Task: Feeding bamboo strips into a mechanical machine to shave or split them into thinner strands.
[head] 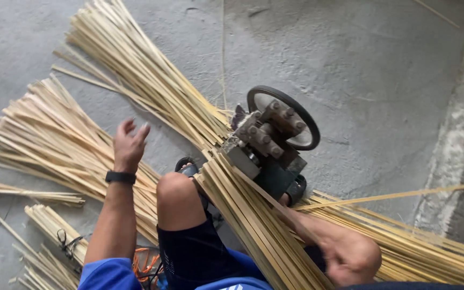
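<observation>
My left hand (129,144) is raised with fingers apart and holds nothing. It hovers over a fanned pile of pale bamboo strips (49,139) on the left, and a black band (120,177) sits on its wrist. My right hand (350,255), low on the right and blurred, is closed around a thin bamboo strip (275,201) that runs up into a small dark metal machine (267,150) with bolted rollers and a black wheel (303,121). A thick bundle of strips (253,225) lies across my lap beside my bare knee (175,196).
A long sheaf of strips (135,64) reaches from the machine to the upper left across the grey concrete floor (382,70). Tied bundles (55,231) lie at the lower left. One single strip (393,196) juts to the right. A raised concrete ledge (457,134) borders the right side.
</observation>
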